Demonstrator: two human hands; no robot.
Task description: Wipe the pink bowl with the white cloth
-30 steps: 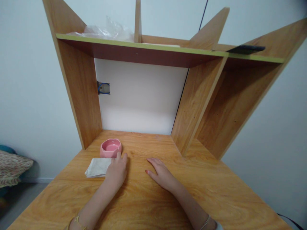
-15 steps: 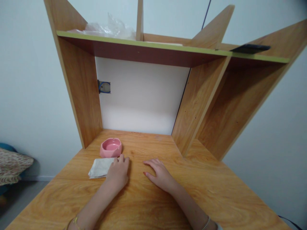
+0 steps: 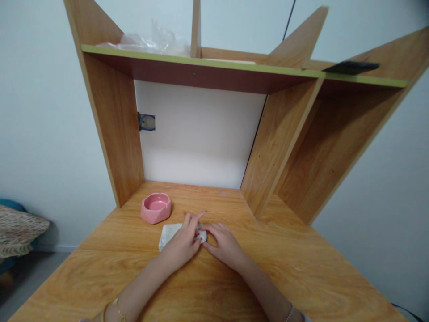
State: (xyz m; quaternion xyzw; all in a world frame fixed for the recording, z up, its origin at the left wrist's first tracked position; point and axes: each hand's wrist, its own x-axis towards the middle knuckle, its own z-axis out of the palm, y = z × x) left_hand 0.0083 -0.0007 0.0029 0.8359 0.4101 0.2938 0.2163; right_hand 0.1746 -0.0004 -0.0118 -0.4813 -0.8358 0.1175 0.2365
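A folded whitish cloth (image 3: 169, 233) lies on the desk between my hands, its right end bunched up. My left hand (image 3: 183, 240) covers the middle of it, thumb and fingers closed on the cloth, one finger sticking out to the right. From the other side, the thumb and fingertips of my right hand (image 3: 225, 246) pinch the cloth's right end. Part of the cloth is hidden under my left hand. Behind it to the left stands a pink ashtray (image 3: 156, 216) with notches in its rim, touched by neither hand.
Wooden side panels (image 3: 110, 120) and an upright divider (image 3: 278, 143) frame the wood-grain desk top (image 3: 214, 290). Overhead runs a shelf (image 3: 234, 67) with a clear plastic bag (image 3: 150, 44) and a dark flat object (image 3: 351, 67). An open socket box (image 3: 147, 122) is in the back wall.
My left hand has slid the cloth to the right, up to my right hand, which now grips its end. The cloth's right end is now bunched. The ashtray has turned slightly.
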